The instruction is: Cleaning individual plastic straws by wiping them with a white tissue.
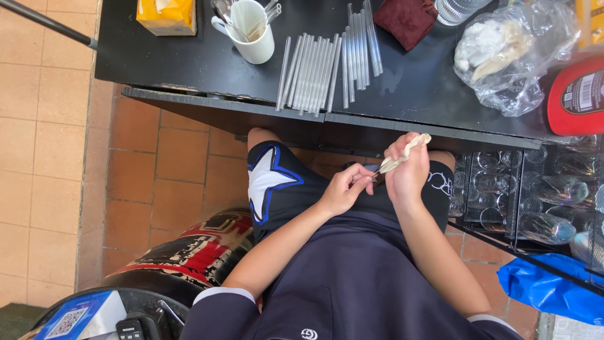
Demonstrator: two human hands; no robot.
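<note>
I sit at a black table (189, 63) with both hands in my lap, just below its front edge. My right hand (406, 173) grips a crumpled beige cloth (409, 150) wrapped around a thin clear tube. My left hand (345, 187) pinches the tube's near end (377, 169) between thumb and fingers. Many more clear tubes (311, 72) lie side by side on the table in two groups, the second group of clear tubes (360, 44) further back.
A white mug (251, 31) with utensils, an orange box (167, 16), a dark red cloth (408, 19), a clear plastic bag (509, 53) and a red lid (576, 94) are on the table. A wire rack of glasses (535, 189) stands right. A blue bag (547, 289) lies below it.
</note>
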